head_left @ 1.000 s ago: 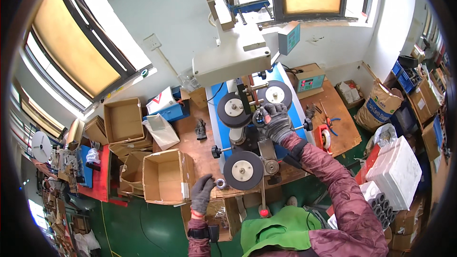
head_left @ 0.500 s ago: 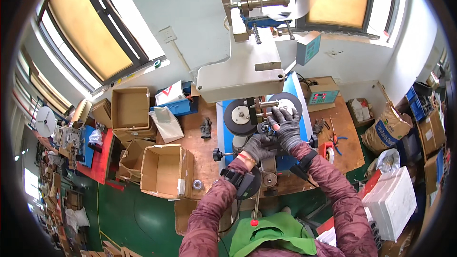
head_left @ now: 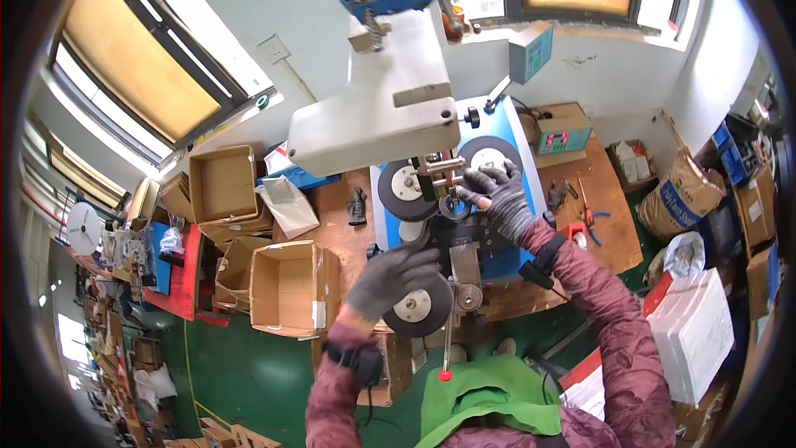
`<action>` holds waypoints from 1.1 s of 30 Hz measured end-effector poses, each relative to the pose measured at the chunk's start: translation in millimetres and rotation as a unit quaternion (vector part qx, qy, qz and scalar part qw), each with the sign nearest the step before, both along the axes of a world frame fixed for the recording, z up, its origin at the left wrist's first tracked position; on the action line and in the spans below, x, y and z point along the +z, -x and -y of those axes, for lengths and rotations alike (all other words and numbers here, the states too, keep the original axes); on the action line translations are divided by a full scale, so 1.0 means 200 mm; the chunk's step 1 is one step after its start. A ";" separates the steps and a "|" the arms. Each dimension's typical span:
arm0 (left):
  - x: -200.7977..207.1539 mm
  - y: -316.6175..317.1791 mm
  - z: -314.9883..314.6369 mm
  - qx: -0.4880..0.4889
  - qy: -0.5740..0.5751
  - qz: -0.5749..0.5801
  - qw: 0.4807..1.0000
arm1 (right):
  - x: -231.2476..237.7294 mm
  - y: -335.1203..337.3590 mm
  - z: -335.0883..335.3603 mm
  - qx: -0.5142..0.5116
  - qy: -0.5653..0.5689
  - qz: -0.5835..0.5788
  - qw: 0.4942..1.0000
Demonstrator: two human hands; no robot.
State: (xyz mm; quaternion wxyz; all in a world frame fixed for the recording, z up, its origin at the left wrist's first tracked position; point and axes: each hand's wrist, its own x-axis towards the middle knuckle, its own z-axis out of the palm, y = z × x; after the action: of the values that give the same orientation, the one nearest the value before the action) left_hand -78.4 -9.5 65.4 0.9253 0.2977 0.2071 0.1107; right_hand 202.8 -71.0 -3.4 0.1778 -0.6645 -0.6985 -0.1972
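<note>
My left hand, in a dark grey glove, is off the machine's middle, near a lower black wheel. Its fingers are stretched out, slightly blurred, and nothing shows in them. My right hand, gloved with a bare thumb tip, is at the right of a small dark ring seated under the machine's metal rollers. The right fingers are spread, with the thumb tip close beside the ring; whether they touch is unclear. Two black wheels with white hubs, left and right, flank the rollers.
A pale machine arm overhangs the work. Open cardboard boxes stand at left. On the wooden table lie a dark glove, pliers with blue handles and a control box with a red display. A red-tipped lever points toward me.
My left hand has left the ring and swung down to the left, uncovering the lower wheel. My right hand stays by the ring. The whole view has shifted slightly.
</note>
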 end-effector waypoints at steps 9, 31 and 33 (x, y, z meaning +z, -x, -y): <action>-0.85 0.53 0.92 -0.015 0.260 -0.187 0.947 | 0.07 0.07 -0.01 0.001 0.036 -0.004 0.999; -0.87 0.49 -0.25 -0.139 -0.022 -0.324 0.935 | 0.12 0.13 0.09 -0.139 0.003 -0.336 0.932; -0.87 0.52 -0.23 -0.121 -0.041 -0.312 0.941 | 0.16 0.25 0.07 -0.209 0.155 -0.562 0.785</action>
State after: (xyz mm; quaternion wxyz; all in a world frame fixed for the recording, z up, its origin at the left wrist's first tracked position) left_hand -181.5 36.3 -108.6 0.8079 0.3778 0.4428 -0.0925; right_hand 152.9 -84.8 28.6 0.3880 -0.8061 -0.3396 0.2904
